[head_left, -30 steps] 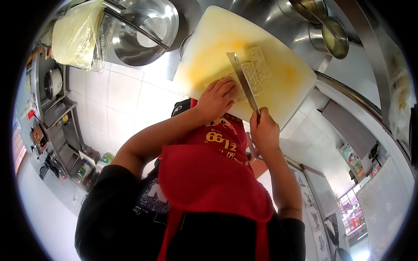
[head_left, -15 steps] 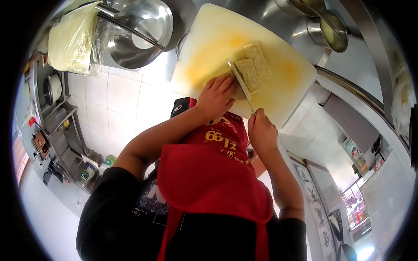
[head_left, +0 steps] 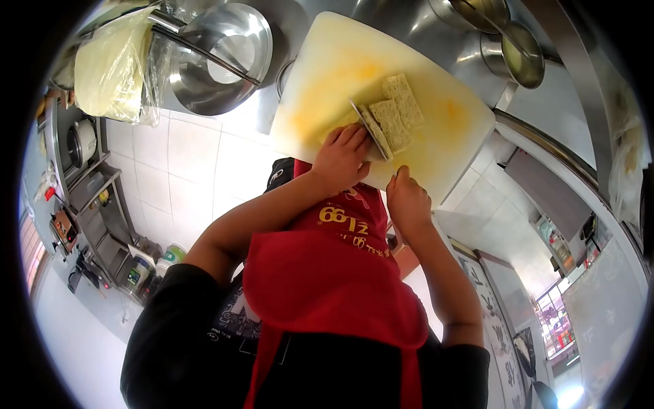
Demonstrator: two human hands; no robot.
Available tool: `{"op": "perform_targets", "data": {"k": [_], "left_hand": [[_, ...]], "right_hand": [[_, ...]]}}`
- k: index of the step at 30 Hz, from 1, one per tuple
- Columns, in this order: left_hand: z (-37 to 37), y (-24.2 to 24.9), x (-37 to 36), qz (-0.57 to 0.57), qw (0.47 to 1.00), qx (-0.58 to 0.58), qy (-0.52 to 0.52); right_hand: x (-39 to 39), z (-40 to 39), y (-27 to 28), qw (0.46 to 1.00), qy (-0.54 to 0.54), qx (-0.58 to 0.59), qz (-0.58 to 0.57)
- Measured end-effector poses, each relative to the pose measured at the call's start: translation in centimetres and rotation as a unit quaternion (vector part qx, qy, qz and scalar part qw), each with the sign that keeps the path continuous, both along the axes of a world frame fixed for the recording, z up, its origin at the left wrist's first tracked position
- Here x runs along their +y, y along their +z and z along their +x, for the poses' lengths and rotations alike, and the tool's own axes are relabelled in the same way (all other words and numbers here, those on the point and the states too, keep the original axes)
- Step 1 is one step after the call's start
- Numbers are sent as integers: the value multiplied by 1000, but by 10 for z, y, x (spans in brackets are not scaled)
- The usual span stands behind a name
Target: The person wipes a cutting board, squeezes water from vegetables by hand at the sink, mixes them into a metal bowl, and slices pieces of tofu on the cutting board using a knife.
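A pale, crumbly food block in slices (head_left: 391,125) lies on the white cutting board (head_left: 327,61), which has yellow stains. My right hand (head_left: 409,199) is closed round the handle of a knife (head_left: 371,128). The blade stands against the left side of the slices. My left hand (head_left: 342,158) presses on the uncut part just left of the blade, fingers close together. Another slice (head_left: 403,101) lies farther up the board, touching the nearer ones. The underside of the left hand is hidden.
A steel bowl (head_left: 197,82) with tongs or sticks across it stands at the upper left, beside a plastic-wrapped yellow stack (head_left: 112,71). Two steel pots (head_left: 521,58) with utensils are at the upper right. A metal shelf is at the far left.
The knife blade has tilted and shows more of its flat side. My left hand has shifted slightly to the right and down the view. The whole scene sits slightly lower.
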State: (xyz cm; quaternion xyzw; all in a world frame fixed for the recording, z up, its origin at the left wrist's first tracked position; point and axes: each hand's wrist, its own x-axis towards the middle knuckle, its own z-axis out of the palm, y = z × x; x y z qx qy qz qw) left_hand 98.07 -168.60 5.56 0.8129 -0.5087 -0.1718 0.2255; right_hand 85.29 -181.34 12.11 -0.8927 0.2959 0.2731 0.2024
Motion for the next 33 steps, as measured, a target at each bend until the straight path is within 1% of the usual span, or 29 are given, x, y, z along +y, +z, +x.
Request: {"op": "perform_targets", "data": {"k": [2, 4, 7, 10, 11, 13, 14, 15, 17, 19, 21, 22, 24, 25, 26, 27, 28, 30, 31, 33], "left_hand": [[1, -1, 0, 7, 1000, 7, -6], [-1, 2, 2, 10, 1000, 17, -9], [8, 1, -1, 24, 1000, 12, -13], [-6, 2, 7, 34, 999, 13, -11], [-1, -5, 5, 27, 1000, 3, -7], [-5, -3, 7, 33, 999, 13, -9], [-4, -5, 7, 26, 1000, 15, -10], [-2, -5, 5, 17, 1000, 14, -12], [-2, -3, 7, 0, 1000, 19, -11], [0, 2, 13, -15, 1000, 18, -10], [4, 7, 18, -75, 990, 114, 33], [12, 13, 17, -77, 991, 108, 33], [20, 26, 22, -28, 984, 125, 126], [16, 22, 28, -23, 984, 126, 124], [15, 10, 31, -14, 994, 81, 68], [19, 9, 28, -8, 999, 32, 10], [15, 10, 29, -8, 1000, 18, -10], [10, 9, 29, -18, 1000, 13, -13], [6, 8, 31, -25, 1000, 10, -11], [5, 9, 30, -30, 1000, -5, -7]], "right_hand": [[1, -3, -14, 1000, 1, 7, -2], [0, 0, -36, 996, 32, -75, -30], [0, 11, -48, 995, 25, -90, -29], [-6, -6, -41, 999, 11, -43, -2], [-12, -8, -46, 998, 14, -56, -9], [-7, -34, -32, 1000, -13, -6, -5], [-6, -33, -39, 999, -2, -40, -21], [-7, -20, -43, 999, -3, -42, -25], [-8, 6, -49, 993, 1, -118, -27], [-9, 15, -47, 990, -5, -138, -21], [-14, 9, -44, 982, -17, -189, 7], [-18, 4, -36, 981, -17, -195, 5], [-13, -24, -6, 965, -103, -243, 14], [-10, -35, 5, 965, -106, -241, 18], [-10, -41, 13, 972, -111, -207, 11], [-10, -43, 18, 977, -116, -177, 1], [-8, -44, 20, 976, -118, -182, -1], [6, -45, 23, 987, -91, -133, 14], [11, -44, 23, 987, -92, -130, 17], [21, -38, 23, 989, -57, -138, 8]]}}
